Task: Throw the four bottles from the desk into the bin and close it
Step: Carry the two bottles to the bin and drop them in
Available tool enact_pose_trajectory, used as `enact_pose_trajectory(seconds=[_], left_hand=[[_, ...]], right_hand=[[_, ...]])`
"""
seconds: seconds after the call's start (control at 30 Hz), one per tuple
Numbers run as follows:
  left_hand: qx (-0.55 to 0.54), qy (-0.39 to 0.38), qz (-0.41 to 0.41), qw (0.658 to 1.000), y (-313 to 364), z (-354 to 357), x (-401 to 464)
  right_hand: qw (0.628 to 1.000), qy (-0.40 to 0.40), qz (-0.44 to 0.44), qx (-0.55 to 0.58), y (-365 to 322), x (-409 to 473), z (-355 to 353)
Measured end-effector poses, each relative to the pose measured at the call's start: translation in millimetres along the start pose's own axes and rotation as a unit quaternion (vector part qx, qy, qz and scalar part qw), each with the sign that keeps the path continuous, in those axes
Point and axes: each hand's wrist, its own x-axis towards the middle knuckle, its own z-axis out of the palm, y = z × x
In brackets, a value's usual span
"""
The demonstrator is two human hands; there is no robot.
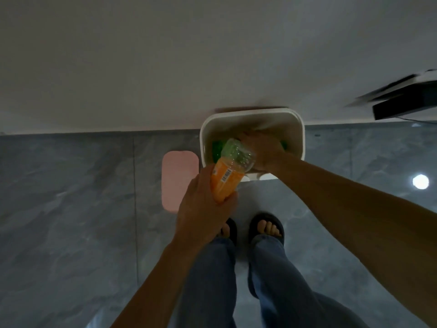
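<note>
A white open bin (298,138) stands on the floor against the wall. My left hand (203,209) grips a clear bottle with an orange label (230,172), tilted with its clear end over the bin's near left rim. My right hand (263,149) reaches down inside the bin, back of the hand up, its fingers hidden. Green patches (216,150) show in the bin on both sides of the hands; they look like bottle labels, but I cannot be sure.
A flat pink rounded piece (179,181) lies on the grey tiled floor just left of the bin. My feet in dark slippers (266,227) stand right in front of the bin. A dark furniture edge (402,100) juts in at the upper right.
</note>
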Motion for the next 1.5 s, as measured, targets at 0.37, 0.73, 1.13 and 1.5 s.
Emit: enact_pose_trajectory(seconds=[0.37, 0.73, 1.13, 1.5], left_hand=[[0.018, 0.021, 0.016, 0.999, -16, 10, 11], [0.055, -0.045, 0.029, 0.997, 47, -20, 25], [0.310, -0.140, 0.199, 0.919, 105, 5, 99], [0.372, -0.213, 0.152, 0.891, 30, 80, 154]], right_hand=[[0.999, -0.016, 0.035, 0.031, 9, 24, 36], [0.991, 0.061, -0.003, 0.115, 18, -86, -13], [0.991, 0.123, -0.031, 0.037, 27, -120, 15], [0.960, 0.264, -0.094, 0.015, 37, -108, 61]])
